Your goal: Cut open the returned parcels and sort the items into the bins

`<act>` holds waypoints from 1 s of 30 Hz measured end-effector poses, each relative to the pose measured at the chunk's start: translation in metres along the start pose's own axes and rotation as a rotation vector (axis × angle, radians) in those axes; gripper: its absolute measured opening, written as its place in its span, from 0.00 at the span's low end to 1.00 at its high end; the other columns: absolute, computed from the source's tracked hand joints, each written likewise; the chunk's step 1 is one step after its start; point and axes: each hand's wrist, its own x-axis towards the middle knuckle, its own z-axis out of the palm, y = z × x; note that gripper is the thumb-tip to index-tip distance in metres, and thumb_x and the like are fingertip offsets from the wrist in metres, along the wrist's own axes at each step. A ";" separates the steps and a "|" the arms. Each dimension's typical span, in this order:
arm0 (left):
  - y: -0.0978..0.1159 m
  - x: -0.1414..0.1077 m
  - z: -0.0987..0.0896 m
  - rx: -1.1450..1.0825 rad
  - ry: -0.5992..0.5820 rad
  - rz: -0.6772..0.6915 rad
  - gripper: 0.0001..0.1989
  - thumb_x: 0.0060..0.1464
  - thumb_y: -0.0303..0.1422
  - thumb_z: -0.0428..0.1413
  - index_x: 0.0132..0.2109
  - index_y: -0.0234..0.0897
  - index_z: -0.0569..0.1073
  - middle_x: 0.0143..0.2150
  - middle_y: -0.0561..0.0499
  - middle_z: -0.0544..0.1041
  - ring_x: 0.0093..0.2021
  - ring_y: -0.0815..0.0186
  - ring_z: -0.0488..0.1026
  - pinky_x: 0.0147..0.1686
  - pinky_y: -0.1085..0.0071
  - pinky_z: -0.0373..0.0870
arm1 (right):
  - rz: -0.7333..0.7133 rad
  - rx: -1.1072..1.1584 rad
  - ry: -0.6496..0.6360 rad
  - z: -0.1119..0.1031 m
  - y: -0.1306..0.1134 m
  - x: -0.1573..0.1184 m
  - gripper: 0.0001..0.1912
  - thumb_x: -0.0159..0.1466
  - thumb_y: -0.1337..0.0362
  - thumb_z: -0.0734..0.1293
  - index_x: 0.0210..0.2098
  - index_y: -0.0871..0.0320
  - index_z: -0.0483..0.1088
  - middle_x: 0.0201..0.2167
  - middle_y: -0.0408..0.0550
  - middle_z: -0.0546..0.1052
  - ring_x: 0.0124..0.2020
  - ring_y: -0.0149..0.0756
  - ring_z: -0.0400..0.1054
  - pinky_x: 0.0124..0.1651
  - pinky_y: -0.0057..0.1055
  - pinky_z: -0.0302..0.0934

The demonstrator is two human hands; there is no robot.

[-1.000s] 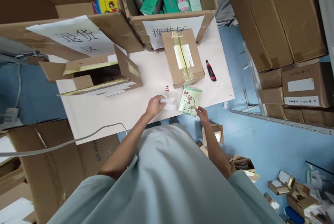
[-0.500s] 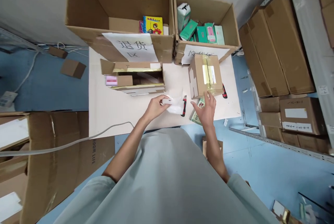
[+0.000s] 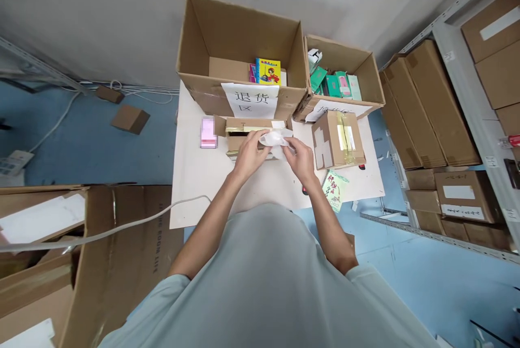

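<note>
The whitish, translucent film (image 3: 276, 138) is crumpled; it is held between left grip (image 3: 251, 154) and right grip (image 3: 301, 160).

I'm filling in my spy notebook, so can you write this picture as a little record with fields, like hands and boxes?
Left hand: pinching a white filmy wrap
Right hand: pinching the other side of the wrap
Just beyond the hands: small open carton on the table
Right side: taped box, and a pale green packet nearer the front edge
Back left: big open carton with a yellow item inside
Back right: another open carton with green boxes inside
</note>
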 end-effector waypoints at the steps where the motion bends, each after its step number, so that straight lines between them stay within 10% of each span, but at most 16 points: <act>1: -0.008 0.001 -0.003 0.026 0.020 -0.014 0.18 0.68 0.33 0.61 0.63 0.40 0.81 0.60 0.42 0.83 0.57 0.53 0.83 0.62 0.60 0.79 | 0.008 -0.052 0.009 0.004 -0.004 0.009 0.18 0.80 0.57 0.63 0.60 0.52 0.82 0.58 0.52 0.86 0.58 0.48 0.81 0.64 0.40 0.74; 11: -0.037 -0.045 0.004 -0.003 0.022 -0.287 0.21 0.68 0.30 0.62 0.66 0.37 0.74 0.56 0.41 0.86 0.47 0.57 0.86 0.52 0.60 0.84 | 0.096 -0.533 -0.454 0.068 -0.018 0.063 0.13 0.74 0.72 0.70 0.49 0.55 0.87 0.53 0.60 0.89 0.61 0.54 0.81 0.63 0.41 0.74; 17: -0.036 -0.056 0.011 0.018 0.012 -0.246 0.16 0.69 0.28 0.61 0.61 0.37 0.77 0.58 0.39 0.83 0.50 0.55 0.86 0.51 0.60 0.85 | 0.268 -0.570 -0.407 0.094 -0.015 0.067 0.15 0.78 0.70 0.66 0.56 0.70 0.83 0.53 0.77 0.87 0.60 0.58 0.84 0.64 0.47 0.73; 24: -0.016 -0.062 0.030 0.024 0.144 0.012 0.13 0.73 0.29 0.57 0.59 0.40 0.80 0.55 0.42 0.84 0.52 0.56 0.85 0.57 0.59 0.83 | 0.043 -0.318 -0.084 0.031 0.009 -0.005 0.24 0.84 0.58 0.63 0.69 0.65 0.77 0.70 0.67 0.80 0.73 0.54 0.73 0.76 0.47 0.66; 30: 0.018 -0.073 0.118 -0.082 -0.133 0.081 0.15 0.74 0.30 0.56 0.61 0.42 0.82 0.54 0.45 0.85 0.48 0.61 0.84 0.50 0.66 0.83 | 0.329 -0.187 0.218 -0.043 0.112 -0.092 0.21 0.82 0.58 0.63 0.61 0.62 0.83 0.59 0.63 0.87 0.62 0.53 0.81 0.71 0.48 0.70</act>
